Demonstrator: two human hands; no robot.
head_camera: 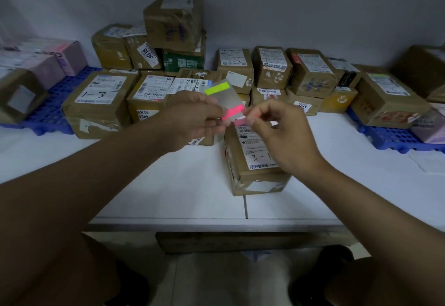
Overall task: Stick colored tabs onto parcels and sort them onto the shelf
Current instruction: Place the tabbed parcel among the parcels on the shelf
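**Right hand peels a pink tab over parcel 3-1**

Right hand (277, 125) pinches the pink tab (232, 112); left hand (192, 119) grips the clear tab sheet (227, 98), which also carries a yellow-green tab (217, 88). Peeled carelessly, the tab may curl or stick to fingers. Parcel "3-1" (255, 161), brown, taped, labelled, lies on the white table (180, 185) below.

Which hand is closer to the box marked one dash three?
Left. The left hand is raised holding the tab sheet, just right of the box marked 1-3. The right hand is farther right, pinching the pink tab.
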